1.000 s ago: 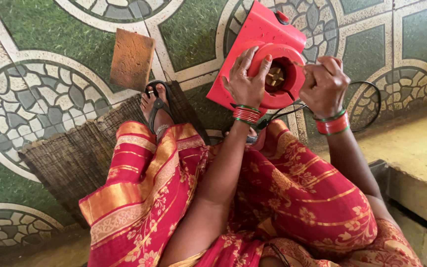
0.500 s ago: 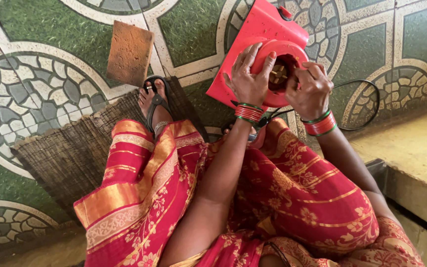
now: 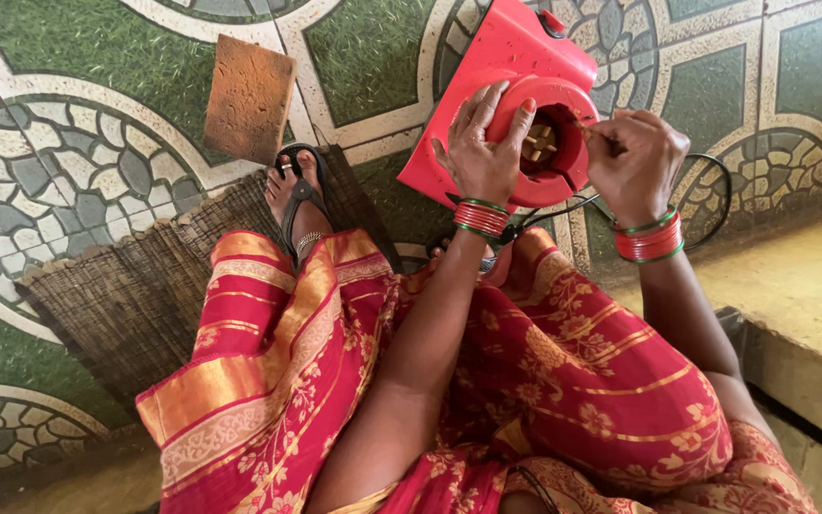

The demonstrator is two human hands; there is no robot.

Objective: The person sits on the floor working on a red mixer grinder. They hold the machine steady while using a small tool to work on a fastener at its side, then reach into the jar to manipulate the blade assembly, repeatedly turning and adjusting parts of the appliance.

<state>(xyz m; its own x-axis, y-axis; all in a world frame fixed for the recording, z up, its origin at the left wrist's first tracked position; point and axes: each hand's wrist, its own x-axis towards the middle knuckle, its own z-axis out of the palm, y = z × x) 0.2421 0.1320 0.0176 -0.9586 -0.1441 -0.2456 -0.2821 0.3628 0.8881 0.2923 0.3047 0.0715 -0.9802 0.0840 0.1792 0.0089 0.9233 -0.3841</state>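
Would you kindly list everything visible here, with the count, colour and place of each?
red appliance: one, red, square base with a round open housing, tilted on the floor at top centre.
cable: one, black, looping on the floor right of the appliance.
flat slab: one, brown, on the floor at upper left.
woven mat: one, brown, under the foot.
tiled floor: green and grey pattern.
step: one, yellowish, right.
sandal: one, black, on the foot.
left hand: grips the housing rim.
right hand: at the opening, pinching something thin.
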